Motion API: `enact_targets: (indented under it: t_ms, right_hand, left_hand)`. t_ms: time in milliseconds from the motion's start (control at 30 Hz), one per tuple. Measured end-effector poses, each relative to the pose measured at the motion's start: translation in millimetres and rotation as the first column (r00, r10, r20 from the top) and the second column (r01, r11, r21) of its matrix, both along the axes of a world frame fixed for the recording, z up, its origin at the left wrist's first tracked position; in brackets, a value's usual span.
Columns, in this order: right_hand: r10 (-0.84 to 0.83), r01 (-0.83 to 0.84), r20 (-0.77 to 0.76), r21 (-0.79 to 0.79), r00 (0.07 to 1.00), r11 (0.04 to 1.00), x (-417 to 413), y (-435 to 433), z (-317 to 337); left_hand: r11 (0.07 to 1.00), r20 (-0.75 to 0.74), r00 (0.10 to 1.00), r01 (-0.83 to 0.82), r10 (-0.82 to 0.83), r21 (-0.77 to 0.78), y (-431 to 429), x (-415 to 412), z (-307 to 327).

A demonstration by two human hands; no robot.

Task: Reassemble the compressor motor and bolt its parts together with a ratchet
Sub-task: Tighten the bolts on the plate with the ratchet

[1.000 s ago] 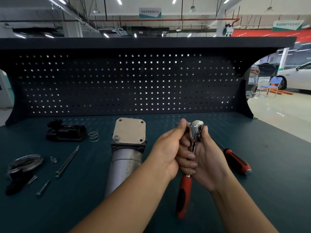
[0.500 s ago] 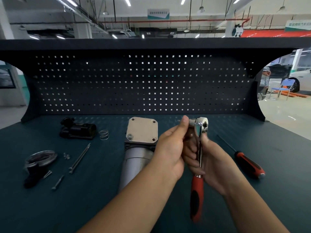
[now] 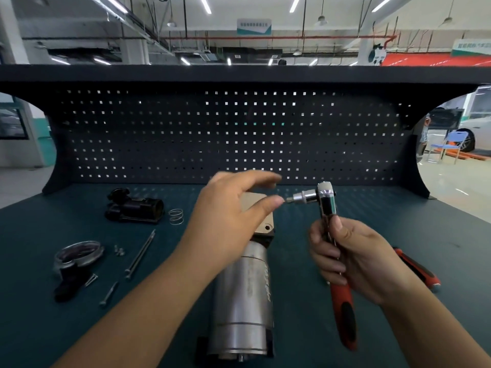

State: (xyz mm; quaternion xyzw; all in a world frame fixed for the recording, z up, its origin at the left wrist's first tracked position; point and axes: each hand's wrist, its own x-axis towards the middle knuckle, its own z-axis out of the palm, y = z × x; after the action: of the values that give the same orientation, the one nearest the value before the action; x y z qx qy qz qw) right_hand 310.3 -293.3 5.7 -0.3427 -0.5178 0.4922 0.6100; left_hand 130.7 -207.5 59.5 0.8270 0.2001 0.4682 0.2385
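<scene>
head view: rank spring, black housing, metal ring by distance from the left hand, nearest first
1. spring, on the bench just left of the left hand
2. black housing, further left, toward the back
3. metal ring, far left, toward the front

The left hand (image 3: 228,221) is off the right hand (image 3: 353,258): the two were pressed together around the chrome-headed ratchet with red-and-black handle (image 3: 327,205) and now sit apart. Left fingers open and spread, thumb tip just beside the tip of the silver socket and bit (image 3: 303,197), which now shows in full, pointing left. The right hand's grip is lower on the shank, leaving the head clear.
</scene>
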Motion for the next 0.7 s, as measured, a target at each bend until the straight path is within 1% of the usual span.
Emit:
enact_targets:
  t_ms: [67, 100, 133, 267, 433, 500, 567, 633, 700]
  right_hand:
    - [0.032, -0.030, 0.077, -0.028, 0.997, 0.999, -2, 3, 10]
    - [0.052, -0.048, 0.107, -0.045, 0.993, 0.998, -3, 5, 15]
    - [0.071, -0.063, 0.126, -0.062, 0.990, 0.996, -4, 7, 20]
    - [0.111, -0.091, 0.191, -0.113, 0.975, 0.989, -11, 14, 30]
    - [0.085, -0.016, 0.371, -0.185, 0.925, 0.983, -21, 22, 38]
    - [0.028, 0.065, 0.469, -0.181, 0.883, 0.981, -24, 26, 45]
    - [-0.025, 0.141, 0.569, -0.160, 0.822, 0.977, -27, 30, 56]
    - [-0.061, 0.183, 0.657, -0.119, 0.751, 0.976, -31, 35, 67]
    - [-0.103, 0.216, 0.734, -0.061, 0.671, 0.975, -36, 39, 76]
  left_hand:
    - [0.999, -0.127, 0.992, 0.018, -0.014, 0.027, 6, -3, 8]
    - [0.999, -0.156, 0.987, 0.028, -0.023, 0.032, 10, -4, 11]
    - [0.999, -0.165, 0.986, 0.031, -0.024, 0.041, 12, -4, 12]
    - [0.999, -0.123, 0.992, 0.037, -0.033, 0.029, 19, -8, 11]
    - [0.999, -0.135, 0.990, 0.039, -0.038, -0.002, 28, -17, 0]
    - [0.995, -0.148, 0.985, 0.083, -0.091, -0.059, 35, -20, 0]
    - [0.985, -0.187, 0.970, 0.136, -0.155, -0.109, 43, -25, 5]
    - [0.977, -0.222, 0.954, 0.182, -0.203, -0.108, 51, -29, 12]
    - [0.969, -0.196, 0.951, 0.222, -0.240, -0.113, 55, -31, 15]
